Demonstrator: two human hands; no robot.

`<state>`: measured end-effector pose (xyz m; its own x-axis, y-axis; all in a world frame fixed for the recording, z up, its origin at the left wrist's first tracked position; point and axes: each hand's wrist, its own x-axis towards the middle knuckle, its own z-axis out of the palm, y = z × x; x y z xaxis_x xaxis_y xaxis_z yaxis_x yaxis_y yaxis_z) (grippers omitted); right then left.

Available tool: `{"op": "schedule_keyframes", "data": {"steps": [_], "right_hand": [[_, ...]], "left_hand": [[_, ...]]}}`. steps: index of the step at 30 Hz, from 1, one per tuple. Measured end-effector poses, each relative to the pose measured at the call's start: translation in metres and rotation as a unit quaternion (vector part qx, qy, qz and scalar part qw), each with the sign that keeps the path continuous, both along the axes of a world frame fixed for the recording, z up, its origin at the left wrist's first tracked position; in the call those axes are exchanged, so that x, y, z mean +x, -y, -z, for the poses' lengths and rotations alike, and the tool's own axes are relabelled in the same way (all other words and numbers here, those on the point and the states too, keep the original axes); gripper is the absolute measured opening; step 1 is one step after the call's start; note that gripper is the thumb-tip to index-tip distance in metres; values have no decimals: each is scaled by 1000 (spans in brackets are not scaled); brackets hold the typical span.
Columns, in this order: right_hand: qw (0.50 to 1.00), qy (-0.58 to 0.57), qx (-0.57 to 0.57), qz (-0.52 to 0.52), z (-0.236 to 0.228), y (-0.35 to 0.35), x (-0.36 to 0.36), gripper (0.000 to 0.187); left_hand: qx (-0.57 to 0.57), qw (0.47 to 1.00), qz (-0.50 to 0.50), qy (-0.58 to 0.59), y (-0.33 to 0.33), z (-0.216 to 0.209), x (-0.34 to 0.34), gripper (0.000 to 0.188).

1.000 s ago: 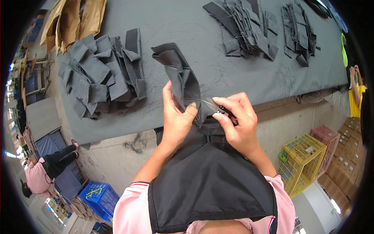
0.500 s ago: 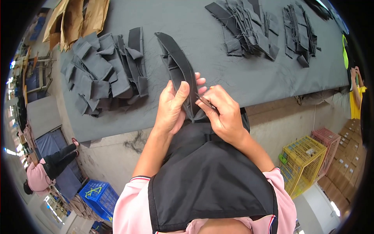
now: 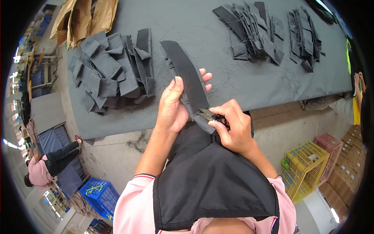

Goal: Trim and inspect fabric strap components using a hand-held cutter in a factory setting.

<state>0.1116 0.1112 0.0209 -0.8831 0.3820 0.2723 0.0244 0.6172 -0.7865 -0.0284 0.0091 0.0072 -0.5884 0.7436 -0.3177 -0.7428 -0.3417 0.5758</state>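
- Presently, your left hand [image 3: 170, 106] grasps the dark strip [image 3: 186, 67] from behind, ahead and left of your right hand [image 3: 238, 126].
- Your right hand pinches the snips [image 3: 206, 114], blades at the strip's lower part.
- Probably it is light, soft, foldable; hold both long edges.

A black fabric apron [image 3: 216, 183] with a stitched border fills six o'clock. A pink short left sleeve [image 3: 130, 199], its cuff finely striped, shows at seven o'clock; a pink short right sleeve [image 3: 287, 199] shows at four. Both hands [image 3: 171, 107] are bare.
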Motion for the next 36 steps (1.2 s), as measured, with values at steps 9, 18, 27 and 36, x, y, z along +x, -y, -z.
{"op": "schedule_keyframes", "data": {"steps": [9, 18, 27, 36], "right_hand": [[998, -53, 5, -31, 7, 3, -4, 30], [998, -48, 48, -13, 8, 9, -3, 27], [996, -79, 51, -3, 11, 11, -4, 23], [996, -11, -83, 17, 2, 0, -9, 24]], "left_hand": [[21, 999, 3, 38, 3, -2, 3, 49], [12, 1000, 3, 25, 4, -1, 4, 49], [9, 1000, 3, 23, 6, 2, 5, 48], [48, 998, 20, 24, 10, 0, 4, 42]]}}
